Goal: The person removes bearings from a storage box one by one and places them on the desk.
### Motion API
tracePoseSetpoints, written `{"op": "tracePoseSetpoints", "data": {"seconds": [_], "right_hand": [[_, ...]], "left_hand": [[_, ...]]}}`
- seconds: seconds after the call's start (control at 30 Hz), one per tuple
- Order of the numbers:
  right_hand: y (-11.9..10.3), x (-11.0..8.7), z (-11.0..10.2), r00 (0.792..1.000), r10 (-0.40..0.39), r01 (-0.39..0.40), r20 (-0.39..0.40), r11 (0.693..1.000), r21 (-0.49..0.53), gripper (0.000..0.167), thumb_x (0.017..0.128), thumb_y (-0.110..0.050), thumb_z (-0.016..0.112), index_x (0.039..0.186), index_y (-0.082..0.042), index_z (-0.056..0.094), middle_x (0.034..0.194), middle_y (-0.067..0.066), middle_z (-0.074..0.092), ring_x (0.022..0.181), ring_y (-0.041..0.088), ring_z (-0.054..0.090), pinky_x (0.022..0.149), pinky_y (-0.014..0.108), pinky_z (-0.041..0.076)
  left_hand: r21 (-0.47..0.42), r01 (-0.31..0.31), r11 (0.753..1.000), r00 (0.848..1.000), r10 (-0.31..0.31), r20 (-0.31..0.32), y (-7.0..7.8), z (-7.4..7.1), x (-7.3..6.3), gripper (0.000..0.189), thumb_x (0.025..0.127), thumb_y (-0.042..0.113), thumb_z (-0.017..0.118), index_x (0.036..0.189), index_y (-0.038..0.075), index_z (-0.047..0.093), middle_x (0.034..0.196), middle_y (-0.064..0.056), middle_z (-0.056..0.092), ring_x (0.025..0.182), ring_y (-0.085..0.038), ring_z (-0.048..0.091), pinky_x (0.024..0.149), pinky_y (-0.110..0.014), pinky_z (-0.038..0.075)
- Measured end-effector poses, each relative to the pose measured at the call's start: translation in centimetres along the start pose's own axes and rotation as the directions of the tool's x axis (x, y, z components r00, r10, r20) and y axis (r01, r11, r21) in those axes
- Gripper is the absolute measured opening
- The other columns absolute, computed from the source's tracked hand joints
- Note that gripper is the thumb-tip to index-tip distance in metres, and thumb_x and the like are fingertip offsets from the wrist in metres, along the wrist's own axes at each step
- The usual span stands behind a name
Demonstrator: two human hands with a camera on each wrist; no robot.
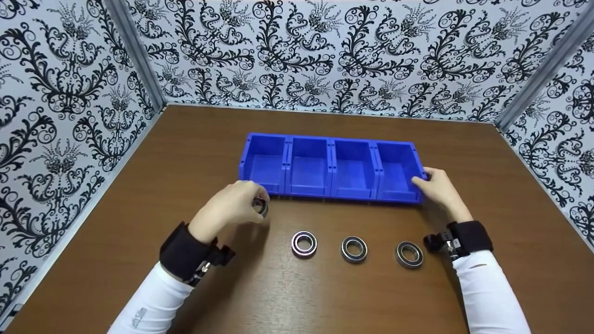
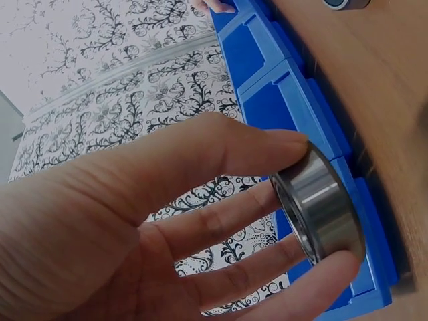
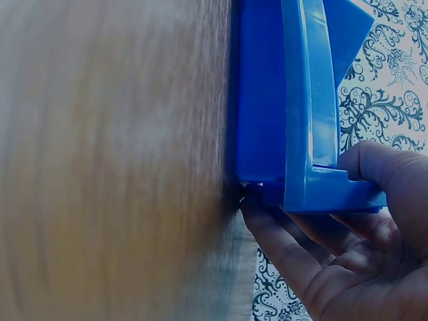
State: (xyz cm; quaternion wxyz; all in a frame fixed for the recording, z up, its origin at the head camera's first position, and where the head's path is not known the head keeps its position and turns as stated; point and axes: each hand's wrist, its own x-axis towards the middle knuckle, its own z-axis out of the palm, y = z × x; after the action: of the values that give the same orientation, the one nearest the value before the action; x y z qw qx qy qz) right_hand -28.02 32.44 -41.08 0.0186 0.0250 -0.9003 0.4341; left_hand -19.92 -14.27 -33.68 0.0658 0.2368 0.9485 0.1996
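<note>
Between thumb and fingers, my left hand pinches a metal ring bearing, held near the front left corner of a blue bin with four compartments. The left wrist view shows the bearing's shiny outer side gripped at its edges. At the bin's right end, my right hand grips the side wall, thumb over the rim and fingers along the outside, as the right wrist view shows. In front of the bin, three more bearings lie flat in a row: a left one, a middle one and a right one.
The brown wooden table carries everything. Black-and-white patterned walls enclose its back and sides, with grey posts at the corners. Each wrist wears a black strap with a small camera.
</note>
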Motion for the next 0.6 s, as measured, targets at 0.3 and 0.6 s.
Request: {"op": "tracePoseSetpoints", "data": {"seconds": [0.3, 0.6], "right_hand": [[0.1, 0.0, -0.1, 1.0, 0.004, -0.004, -0.007, 1.0, -0.002, 0.042, 0.095, -0.005, 0.054, 0.128, 0.02, 0.056, 0.107, 0.026, 0.067, 0.075, 0.006, 0.062, 0.066, 0.018, 0.05], [0.2, 0.0, -0.1, 1.0, -0.012, 0.012, -0.016, 1.0, -0.01, 0.041, 0.095, -0.006, 0.054, 0.126, 0.021, 0.056, 0.104, 0.024, 0.067, 0.073, 0.004, 0.061, 0.065, 0.017, 0.05]], "left_hand": [[0.005, 0.011, 1.0, 1.0, -0.011, 0.024, 0.2, 0.6, -0.4, 0.028, 0.075, 0.008, 0.076, 0.103, 0.003, 0.074, 0.099, -0.008, 0.069, 0.092, -0.025, 0.061, 0.082, -0.043, 0.05], [0.014, 0.003, 1.0, 1.0, -0.003, 0.025, 0.3, 1.3, -0.9, 0.028, 0.073, 0.007, 0.078, 0.1, 0.005, 0.074, 0.097, -0.007, 0.069, 0.091, -0.025, 0.063, 0.08, -0.043, 0.052]]}}
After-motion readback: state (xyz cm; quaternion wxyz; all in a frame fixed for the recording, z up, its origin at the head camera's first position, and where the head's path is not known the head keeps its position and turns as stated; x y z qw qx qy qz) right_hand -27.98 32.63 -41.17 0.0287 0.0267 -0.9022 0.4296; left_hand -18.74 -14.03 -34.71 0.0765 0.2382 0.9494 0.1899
